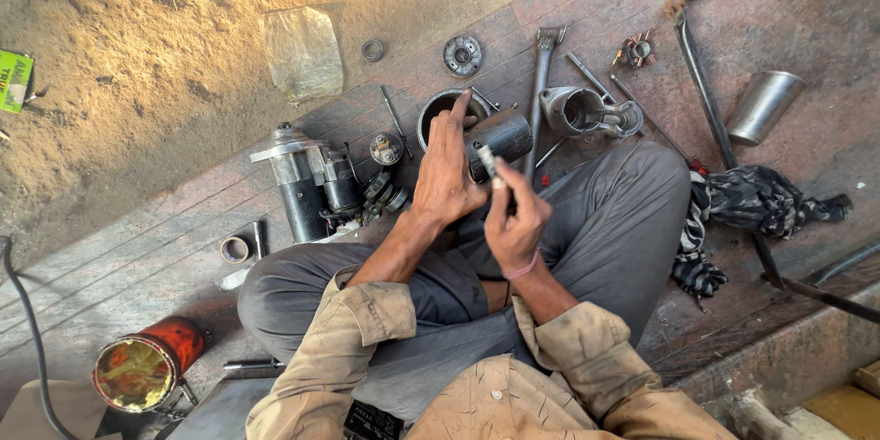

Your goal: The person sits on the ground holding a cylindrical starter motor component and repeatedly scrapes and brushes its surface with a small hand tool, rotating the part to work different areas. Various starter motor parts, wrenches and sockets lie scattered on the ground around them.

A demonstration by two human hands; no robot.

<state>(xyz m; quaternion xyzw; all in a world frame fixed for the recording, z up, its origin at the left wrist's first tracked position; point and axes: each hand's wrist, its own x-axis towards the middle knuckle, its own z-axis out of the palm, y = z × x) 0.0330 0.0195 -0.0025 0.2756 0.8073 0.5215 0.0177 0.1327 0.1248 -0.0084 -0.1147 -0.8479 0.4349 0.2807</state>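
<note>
— Reddish brick paving point(183, 247) beside sandy ground point(137, 55) serves as the work floor. What lies on it?

— Dismantled starter motor parts. A starter motor body point(307, 183) stands to the left of the seated person's knee, a round metal ring housing point(438, 110) sits just beyond the hands, and an aluminium nose housing point(587, 112) lies to the right near a long flat tool point(543, 82).

— What does the left hand point(446, 170) hold?

— Its fingers are wrapped over a dark cylindrical motor casing point(502, 137), held above the crossed legs, with the casing's open end pointing right.

— And the right hand point(515, 220)?

— It is closed, pinching a small slim metal part point(489, 163) between thumb and fingertips, just beside the casing. Whether the part touches the casing, I cannot tell.

— Anything else nearby?

— A steel cup point(763, 105), a checked cloth point(752, 206) and a red can point(147, 367).
</note>
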